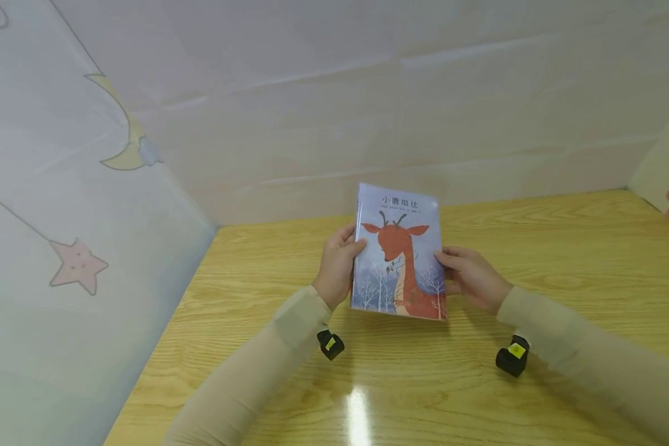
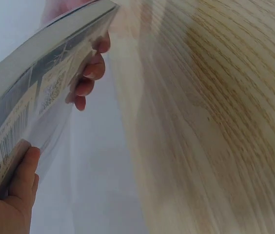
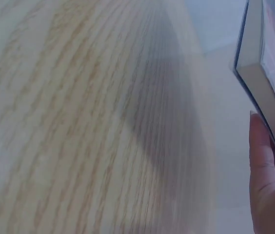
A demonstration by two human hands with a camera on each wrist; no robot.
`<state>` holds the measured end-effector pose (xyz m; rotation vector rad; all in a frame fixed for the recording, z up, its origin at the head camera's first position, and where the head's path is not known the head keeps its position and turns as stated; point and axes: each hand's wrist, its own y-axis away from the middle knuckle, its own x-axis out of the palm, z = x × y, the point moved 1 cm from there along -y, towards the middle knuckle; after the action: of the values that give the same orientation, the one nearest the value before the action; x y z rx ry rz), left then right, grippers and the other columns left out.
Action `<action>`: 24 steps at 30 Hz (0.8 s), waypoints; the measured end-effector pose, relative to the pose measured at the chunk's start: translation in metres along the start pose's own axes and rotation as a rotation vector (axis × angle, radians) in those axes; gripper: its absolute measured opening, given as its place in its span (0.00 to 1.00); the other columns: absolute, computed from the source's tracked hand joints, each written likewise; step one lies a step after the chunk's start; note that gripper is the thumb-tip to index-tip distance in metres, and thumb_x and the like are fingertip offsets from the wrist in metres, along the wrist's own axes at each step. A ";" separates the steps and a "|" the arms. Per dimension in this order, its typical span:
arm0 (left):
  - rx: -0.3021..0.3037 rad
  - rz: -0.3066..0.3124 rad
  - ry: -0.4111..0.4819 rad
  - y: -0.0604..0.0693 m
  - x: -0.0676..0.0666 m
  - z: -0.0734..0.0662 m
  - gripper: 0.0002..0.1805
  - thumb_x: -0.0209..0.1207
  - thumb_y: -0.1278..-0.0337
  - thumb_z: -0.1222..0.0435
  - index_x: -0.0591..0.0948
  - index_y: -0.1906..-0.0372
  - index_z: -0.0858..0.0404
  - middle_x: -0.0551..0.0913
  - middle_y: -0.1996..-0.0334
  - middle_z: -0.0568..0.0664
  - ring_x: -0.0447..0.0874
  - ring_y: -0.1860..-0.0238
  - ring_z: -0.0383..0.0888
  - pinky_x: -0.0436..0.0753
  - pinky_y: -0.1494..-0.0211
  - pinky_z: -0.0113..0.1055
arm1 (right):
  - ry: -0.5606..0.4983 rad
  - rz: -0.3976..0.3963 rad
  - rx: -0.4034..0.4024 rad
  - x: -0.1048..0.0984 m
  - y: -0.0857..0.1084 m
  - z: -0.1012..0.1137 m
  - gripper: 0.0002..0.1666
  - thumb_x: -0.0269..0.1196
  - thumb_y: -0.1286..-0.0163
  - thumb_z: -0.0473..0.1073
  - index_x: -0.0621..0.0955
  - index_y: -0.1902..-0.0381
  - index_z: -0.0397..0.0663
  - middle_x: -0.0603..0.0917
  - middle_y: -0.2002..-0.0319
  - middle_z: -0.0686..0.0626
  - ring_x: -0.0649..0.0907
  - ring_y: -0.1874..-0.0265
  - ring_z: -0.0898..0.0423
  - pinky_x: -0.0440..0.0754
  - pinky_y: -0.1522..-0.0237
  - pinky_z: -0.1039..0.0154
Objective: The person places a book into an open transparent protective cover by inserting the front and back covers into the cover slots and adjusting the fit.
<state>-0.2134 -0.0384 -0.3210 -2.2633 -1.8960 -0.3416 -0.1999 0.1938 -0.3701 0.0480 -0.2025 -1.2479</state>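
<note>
A children's picture book (image 1: 398, 260) with a red deer on a pale blue-purple cover is held up above the table, front facing me. My left hand (image 1: 337, 266) grips its left, spine side, thumb over the front cover. On the opposite edge, my right hand (image 1: 476, 279) pinches the book with the thumb in front and fingers behind. The left wrist view shows the back cover with a barcode (image 2: 10, 139), and the right hand's fingertips (image 2: 94, 67) against it. Page edges (image 3: 262, 80) appear in the right wrist view; the book is closed.
A wood-grain table (image 1: 267, 260) lies beneath the book, with a glare spot near its front. Fabric-like walls (image 1: 334, 111) stand behind and at the left, printed with a moon (image 1: 125, 133) and a pink star (image 1: 79, 266). Black wrist cameras (image 1: 331, 344) hang under both sleeves.
</note>
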 end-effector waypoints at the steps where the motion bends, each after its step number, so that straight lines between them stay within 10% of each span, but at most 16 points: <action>1: -0.001 0.003 -0.003 0.000 -0.001 0.001 0.22 0.45 0.30 0.75 0.66 0.33 0.73 0.76 0.41 0.63 0.79 0.46 0.51 0.77 0.43 0.40 | 0.003 -0.003 0.003 -0.001 0.000 0.000 0.37 0.44 0.20 0.49 0.51 0.30 0.21 0.77 0.57 0.53 0.80 0.59 0.61 0.83 0.58 0.59; 24: -0.154 -0.015 -0.199 -0.004 -0.013 0.038 0.22 0.48 0.33 0.77 0.67 0.36 0.78 0.78 0.44 0.66 0.81 0.49 0.54 0.80 0.47 0.41 | 0.106 -0.056 0.102 -0.011 0.011 -0.003 0.35 0.45 0.20 0.47 0.54 0.30 0.22 0.78 0.57 0.53 0.81 0.61 0.62 0.82 0.57 0.60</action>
<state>-0.2169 -0.0397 -0.3611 -2.4668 -2.0472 -0.2822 -0.1927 0.2077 -0.3727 0.2093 -0.1735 -1.2868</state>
